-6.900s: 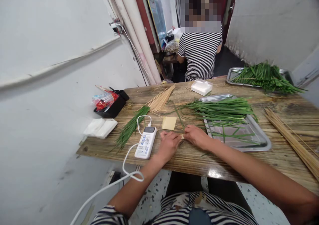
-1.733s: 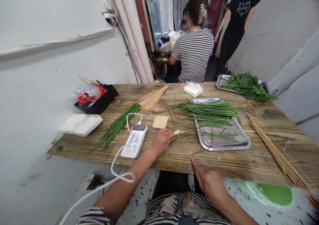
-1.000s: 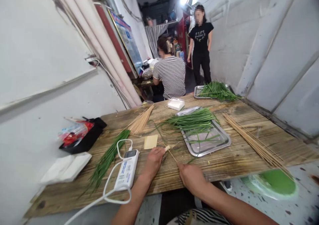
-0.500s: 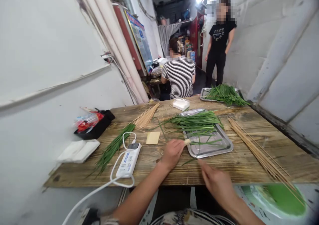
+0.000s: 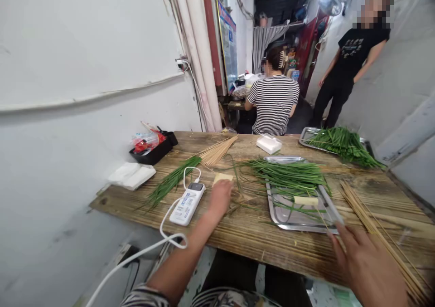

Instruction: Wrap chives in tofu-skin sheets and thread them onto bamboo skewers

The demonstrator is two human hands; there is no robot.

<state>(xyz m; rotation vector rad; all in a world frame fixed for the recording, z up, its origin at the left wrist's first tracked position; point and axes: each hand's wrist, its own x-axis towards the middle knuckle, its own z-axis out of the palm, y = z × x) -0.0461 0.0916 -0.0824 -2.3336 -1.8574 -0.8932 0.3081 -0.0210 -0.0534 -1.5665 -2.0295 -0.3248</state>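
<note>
My left hand (image 5: 220,197) is at the near edge of a square pale-yellow sheet (image 5: 223,177), which looks like tofu skin. Its fingertips are closed at that edge and partly hide it. At the right, my right hand (image 5: 365,257) grips a thin skewer (image 5: 322,220) between thumb and fingers. On the skewer's far end sits a rolled pale-yellow sheet (image 5: 306,200) with green strands sticking out, over the metal tray (image 5: 295,225). A thick bundle of garlic chives (image 5: 288,172) lies across the tray's far part.
A white power bank (image 5: 187,205) with a cable lies beside my left forearm. Also on the table are chives (image 5: 175,180), fanned skewers (image 5: 219,152), long sticks (image 5: 367,211), a white box (image 5: 269,143), a black bin (image 5: 152,150) and a second chive tray (image 5: 343,143). Two people are beyond.
My left hand has let go of the rolled sheet and moved left to the flat sheet. My right hand has moved right, with the skewered roll now over the tray. The view has shifted.
</note>
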